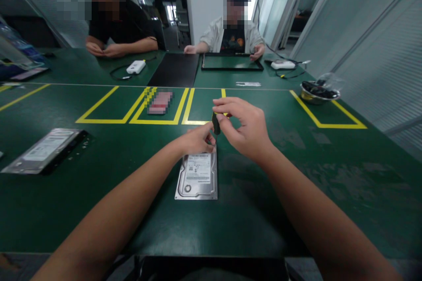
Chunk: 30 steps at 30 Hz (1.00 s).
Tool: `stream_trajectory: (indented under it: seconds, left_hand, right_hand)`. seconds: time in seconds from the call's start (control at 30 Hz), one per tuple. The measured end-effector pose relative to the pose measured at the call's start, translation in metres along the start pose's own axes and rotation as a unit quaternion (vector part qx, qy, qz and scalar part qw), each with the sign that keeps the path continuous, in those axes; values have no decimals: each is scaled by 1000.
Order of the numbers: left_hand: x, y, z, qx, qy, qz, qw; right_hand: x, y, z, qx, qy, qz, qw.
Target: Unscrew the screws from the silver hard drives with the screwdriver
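Note:
A silver hard drive (198, 178) with a white label lies flat on the green table in front of me. My left hand (197, 140) rests over its far end, fingers curled close together at the far right corner; what they pinch, if anything, is hidden. My right hand (245, 125) grips a screwdriver (216, 124) with a dark and yellow handle between thumb and fingers. The screwdriver stands nearly upright, its thin shaft pointing down at that corner of the drive, beside my left fingertips. The exact contact of the tip is too small to tell.
Left of me, another hard drive (46, 151) lies by a black strip with several small bits. Yellow tape (154, 121) marks boxes on the table. A metal bowl (319, 92) holds dark items. Across sit two people, with a black panel (174, 70) and a black frame (232, 69).

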<state>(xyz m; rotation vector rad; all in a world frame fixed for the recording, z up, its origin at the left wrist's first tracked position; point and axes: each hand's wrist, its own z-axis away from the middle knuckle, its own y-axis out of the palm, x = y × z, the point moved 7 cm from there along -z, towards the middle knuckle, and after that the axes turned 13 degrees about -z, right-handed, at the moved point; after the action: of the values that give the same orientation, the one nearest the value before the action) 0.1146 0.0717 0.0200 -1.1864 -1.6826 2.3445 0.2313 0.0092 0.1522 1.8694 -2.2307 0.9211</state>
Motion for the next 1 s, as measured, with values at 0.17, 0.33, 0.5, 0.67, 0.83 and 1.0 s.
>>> stream_trajectory:
  seconds: [0.17,0.33,0.5,0.67,0.83,1.0]
  left_hand:
    - [-1,0,1,8,-9,8,1000]
    - [-1,0,0,13,-1,-2,1000]
    - [-1,0,1,8,-9,-14,1000]
    - [-2,-1,2,16,-12,-28,999]
    - [0,-1,0,-2,3,-10,1000]
    - [-1,-1,0,2,0,-26,1000]
  right_hand:
    - [-4,2,0,10,14,5,1000]
    - [-5,0,0,0,15,11,1000]
    - [-3,2,1,6,5,-7,1000]
    - [-6,1,1,-7,20,17,1000]
    - [-6,3,2,3,15,14,1000]
    - [-5,4,2,6,14,8,1000]
